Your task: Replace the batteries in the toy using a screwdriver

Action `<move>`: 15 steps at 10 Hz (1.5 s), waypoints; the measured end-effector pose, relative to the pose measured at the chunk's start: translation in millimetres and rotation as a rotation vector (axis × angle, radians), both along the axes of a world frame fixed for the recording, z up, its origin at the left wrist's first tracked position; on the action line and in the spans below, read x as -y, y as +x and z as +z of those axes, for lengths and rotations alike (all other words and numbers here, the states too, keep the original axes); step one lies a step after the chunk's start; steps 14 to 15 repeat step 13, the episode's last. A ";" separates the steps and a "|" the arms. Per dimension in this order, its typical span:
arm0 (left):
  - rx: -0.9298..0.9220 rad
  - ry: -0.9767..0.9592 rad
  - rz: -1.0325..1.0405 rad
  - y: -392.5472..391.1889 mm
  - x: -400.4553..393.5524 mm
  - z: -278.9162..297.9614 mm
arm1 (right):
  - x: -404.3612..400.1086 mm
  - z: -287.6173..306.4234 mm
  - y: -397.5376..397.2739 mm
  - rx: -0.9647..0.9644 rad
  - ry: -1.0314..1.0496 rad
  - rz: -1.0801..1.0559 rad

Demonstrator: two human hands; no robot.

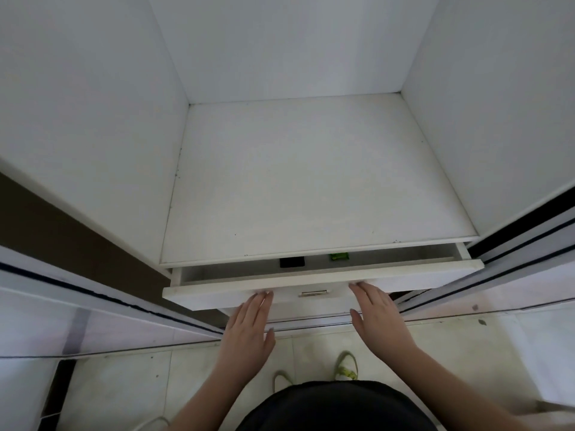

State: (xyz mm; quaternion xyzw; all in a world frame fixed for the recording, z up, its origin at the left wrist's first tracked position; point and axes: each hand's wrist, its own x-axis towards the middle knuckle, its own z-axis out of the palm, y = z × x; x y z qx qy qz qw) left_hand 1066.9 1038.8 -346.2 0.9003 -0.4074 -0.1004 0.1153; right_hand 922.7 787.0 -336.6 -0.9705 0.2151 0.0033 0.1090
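Both hands lay flat on the drawer [323, 286] front, fingers straight and together, holding nothing: left hand [249, 325] left of the metal handle [312, 293], right hand [378, 318] right of it. Palms set either side of centre suggested an even push or pull, so the drawer would run square; which way it was going could not be told. Drawer stood only slightly out beneath the bare white shelf [311, 181] of the wardrobe. In the narrow gap, a black object [291, 262] and a green object [339, 257] showed, both cut off by the shelf edge. Too little visible to say whether either was toy, batteries or screwdriver; the task's things were otherwise nowhere in view. Rest of the drawer hidden. Person stood on pale tiles, shoes [345, 367] partly covered by dark clothing.
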 end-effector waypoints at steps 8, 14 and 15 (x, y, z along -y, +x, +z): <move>0.066 0.062 0.043 49.9 49.0 6.1 | 28.4 4.4 64.4 -0.026 0.203 -0.092; 0.048 0.027 0.086 19.8 27.8 27.3 | -22.7 57.9 52.1 -0.162 0.197 -0.026; 0.048 0.027 0.086 19.8 27.8 27.3 | -22.7 57.9 52.1 -0.162 0.197 -0.026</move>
